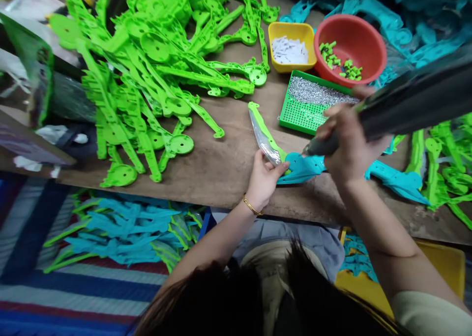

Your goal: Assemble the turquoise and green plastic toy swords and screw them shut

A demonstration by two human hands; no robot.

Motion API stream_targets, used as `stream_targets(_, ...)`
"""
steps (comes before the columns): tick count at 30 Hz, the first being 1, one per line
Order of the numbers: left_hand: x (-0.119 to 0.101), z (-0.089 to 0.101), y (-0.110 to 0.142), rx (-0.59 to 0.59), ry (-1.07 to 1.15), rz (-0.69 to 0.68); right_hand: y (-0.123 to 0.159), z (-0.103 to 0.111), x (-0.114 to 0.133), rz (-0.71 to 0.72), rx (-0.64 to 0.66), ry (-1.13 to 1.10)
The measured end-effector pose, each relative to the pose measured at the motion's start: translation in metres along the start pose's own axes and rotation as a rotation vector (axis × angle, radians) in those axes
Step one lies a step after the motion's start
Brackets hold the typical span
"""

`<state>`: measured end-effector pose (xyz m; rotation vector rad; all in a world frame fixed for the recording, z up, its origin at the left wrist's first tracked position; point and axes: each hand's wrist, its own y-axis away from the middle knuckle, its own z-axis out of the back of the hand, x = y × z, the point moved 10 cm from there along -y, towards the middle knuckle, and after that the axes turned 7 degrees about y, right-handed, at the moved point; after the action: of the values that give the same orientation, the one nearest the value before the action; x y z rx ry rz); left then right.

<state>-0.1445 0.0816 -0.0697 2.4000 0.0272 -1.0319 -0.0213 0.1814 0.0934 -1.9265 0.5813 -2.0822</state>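
Note:
My left hand (pixel 261 179) is closed at the near side of the table, thumb and fingers pinching a blue plastic part (pixel 300 169) where it joins a bright green arm (pixel 266 129). Along that arm runs a silvery blade-shaped strip (pixel 262 141). My right hand (pixel 346 141) wraps around the front of a long dark power screwdriver (pixel 413 97), which slants in from the upper right. Its tip points down at the blue part; whether it touches a screw is too blurred to tell. More blue plastic (pixel 396 178) shows beyond my right wrist.
Loose green parts (pixel 162 75) heap over the left; others (pixel 442 164) lie right. A green basket (pixel 300 117) of small screws, a yellow bowl (pixel 276 63) of white pieces and a red bowl (pixel 354 31) stand behind. Blue-green assemblies (pixel 129 228) lie below the table edge.

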Motion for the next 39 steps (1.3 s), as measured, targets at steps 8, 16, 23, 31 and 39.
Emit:
stream_targets(8,0.001,0.000,-0.003,0.047,-0.009,0.030,-0.062,0.013,-0.067,0.028,-0.346,0.116)
stream_targets(16,0.001,0.001,-0.003,0.044,-0.012,0.043,-0.056,0.007,-0.067,0.096,-0.304,0.166)
stream_targets(23,0.002,0.001,-0.003,0.053,-0.016,0.055,-0.056,0.003,-0.076,0.071,-0.236,0.200)
stream_targets(31,0.000,0.000,-0.003,0.060,-0.011,0.041,-0.051,0.006,-0.067,0.067,-0.281,0.062)
stream_targets(39,-0.001,0.000,-0.003,0.058,-0.009,0.042,-0.056,0.011,-0.074,0.069,-0.304,0.003)
